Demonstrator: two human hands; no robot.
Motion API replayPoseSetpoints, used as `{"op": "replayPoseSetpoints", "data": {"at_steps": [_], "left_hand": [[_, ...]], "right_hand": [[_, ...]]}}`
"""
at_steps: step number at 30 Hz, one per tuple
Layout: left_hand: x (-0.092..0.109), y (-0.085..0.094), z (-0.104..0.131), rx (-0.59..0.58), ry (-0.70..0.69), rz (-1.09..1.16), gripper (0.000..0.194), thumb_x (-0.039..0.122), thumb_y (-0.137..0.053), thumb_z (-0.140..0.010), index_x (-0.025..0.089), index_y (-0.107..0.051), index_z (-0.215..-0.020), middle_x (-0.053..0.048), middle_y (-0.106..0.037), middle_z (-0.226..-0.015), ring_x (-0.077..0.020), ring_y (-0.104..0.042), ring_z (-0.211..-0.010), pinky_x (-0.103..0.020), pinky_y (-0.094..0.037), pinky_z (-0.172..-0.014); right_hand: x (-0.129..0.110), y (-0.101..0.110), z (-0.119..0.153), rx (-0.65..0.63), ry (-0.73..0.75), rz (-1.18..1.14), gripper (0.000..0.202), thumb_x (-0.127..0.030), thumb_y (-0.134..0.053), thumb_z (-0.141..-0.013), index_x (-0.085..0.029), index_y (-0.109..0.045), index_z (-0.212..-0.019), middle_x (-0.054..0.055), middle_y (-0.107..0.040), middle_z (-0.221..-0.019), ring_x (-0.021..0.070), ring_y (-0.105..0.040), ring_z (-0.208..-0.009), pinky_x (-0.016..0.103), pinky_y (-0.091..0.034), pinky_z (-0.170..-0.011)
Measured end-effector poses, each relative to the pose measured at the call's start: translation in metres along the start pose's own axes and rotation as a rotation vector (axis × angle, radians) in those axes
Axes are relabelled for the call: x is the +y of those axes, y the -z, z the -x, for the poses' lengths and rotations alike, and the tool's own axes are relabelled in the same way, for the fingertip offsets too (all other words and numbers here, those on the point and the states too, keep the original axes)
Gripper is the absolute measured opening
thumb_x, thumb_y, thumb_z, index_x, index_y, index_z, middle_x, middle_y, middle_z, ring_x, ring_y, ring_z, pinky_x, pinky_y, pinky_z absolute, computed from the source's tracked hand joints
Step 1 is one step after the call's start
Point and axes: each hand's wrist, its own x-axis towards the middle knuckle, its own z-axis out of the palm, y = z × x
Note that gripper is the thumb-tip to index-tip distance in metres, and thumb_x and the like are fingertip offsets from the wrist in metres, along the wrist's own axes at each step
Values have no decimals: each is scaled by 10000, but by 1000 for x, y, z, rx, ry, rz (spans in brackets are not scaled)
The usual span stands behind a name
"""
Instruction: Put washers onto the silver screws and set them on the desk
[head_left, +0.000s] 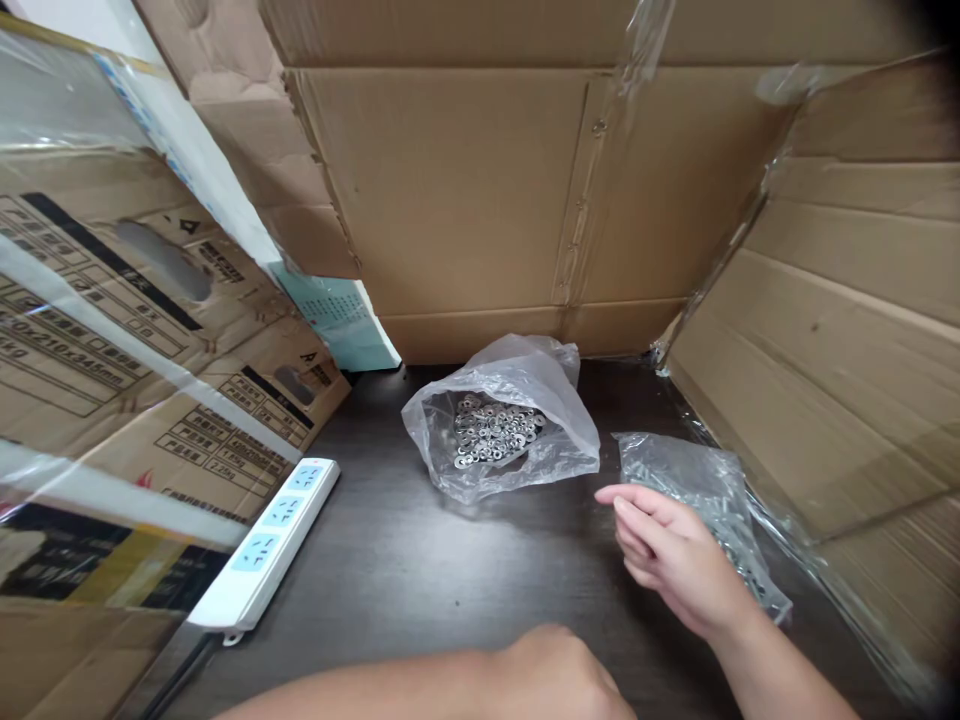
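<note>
My right hand (pixel 671 555) hovers over the dark table, just left of a clear plastic bag (pixel 675 460) and partly covering it. Its fingers curl in, with thumb and forefinger close together; anything between them is too small or hidden to make out. Small metal parts, perhaps screws, lie inside that bag. My left hand (pixel 559 675) is at the bottom edge, back of the hand up, its fingers out of sight. Beyond both hands, an opened clear plastic bag (pixel 559 455) lies with its mouth toward me, holding a heap of metal washers (pixel 499 430).
A white power strip (pixel 289 535) with a black cable lies on the table (pixel 405 560) at left. Cardboard walls (pixel 465 190) enclose the back and right sides. Printed cardboard boxes (pixel 217 400) stand at left, with a pale green booklet (pixel 337 315) behind them.
</note>
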Motion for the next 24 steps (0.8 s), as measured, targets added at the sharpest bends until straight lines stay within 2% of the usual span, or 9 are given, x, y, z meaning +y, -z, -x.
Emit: {"op": "replayPoseSetpoints", "data": {"at_steps": [1, 3, 5, 7, 11, 14, 18, 20, 24], "left_hand": [[0, 0, 0, -4, 1, -7, 480, 201, -701, -787, 170, -279, -560, 49, -368, -512, -57, -317, -472, -203, -261, -412], [-1, -1, 0, 4, -6, 1, 453, 185, -698, -784, 166, -303, -563, 46, -389, -527, -57, -348, -494, -203, -271, -428], [-2, -3, 1, 49, -9, 26, 415, 196, -670, -810, 160, -338, -564, 41, -411, -537, -58, -375, -520, -201, -278, -450], [-3, -7, 1, 121, -12, 59, 389, 272, -603, -874, 159, -386, -572, 34, -440, -542, -62, -399, -541, -198, -285, -472], [-9, -16, 0, 206, -26, 109, 412, 370, -510, -926, 157, -439, -581, 27, -463, -545, -57, -411, -539, -194, -276, -481], [-11, -19, -1, 223, -16, 146, 452, 387, -544, -905, 150, -414, -544, 30, -410, -514, -52, -359, -494, -201, -254, -463], [-7, -15, -1, 249, -14, 185, 480, 394, -596, -880, 145, -396, -521, 39, -366, -480, -51, -306, -463, -214, -240, -459], [-5, -12, -1, 266, 13, 183, 485, 409, -626, -859, 145, -400, -520, 42, -358, -471, -54, -287, -461, -218, -235, -457], [-3, -10, -1, 261, 51, 145, 490, 406, -645, -839, 146, -388, -513, 39, -348, -465, -65, -272, -471, -229, -221, -452]], "right_hand": [[-1, -3, 1, -58, -143, -195, 279, -389, -663, -835, -154, -690, -983, -50, -401, -550, 42, -286, -401, 150, -222, -344], [-1, -8, 2, -133, -337, -506, 250, -259, -704, -755, -148, -693, -978, -37, -439, -601, 46, -343, -443, 148, -294, -363], [1, -15, 1, -131, -429, -650, 292, -131, -684, -682, -134, -713, -972, 12, -554, -697, 78, -487, -535, 193, -469, -473], [5, -22, -1, -107, -482, -666, 323, -59, -665, -652, -113, -723, -964, 70, -642, -811, 127, -606, -659, 258, -571, -644], [12, -31, -4, -59, -468, -558, 302, -45, -711, -683, -83, -700, -983, 123, -687, -899, 174, -676, -771, 294, -597, -765], [14, -32, -4, -55, -401, -434, 335, -133, -731, -752, -95, -648, -1074, 101, -680, -892, 119, -622, -655, 250, -573, -621], [22, -31, -5, -144, -288, -188, 375, -351, -683, -837, -119, -591, -1118, 29, -624, -802, 46, -432, -435, 190, -367, -379], [28, -30, -6, -184, -213, -28, 399, -447, -620, -876, -127, -587, -1111, -8, -568, -735, 27, -347, -398, 182, -280, -364], [35, -32, -6, -216, -84, 215, 423, -512, -511, -935, -132, -609, -1093, -35, -463, -639, 50, -366, -481, 179, -276, -441]]}}
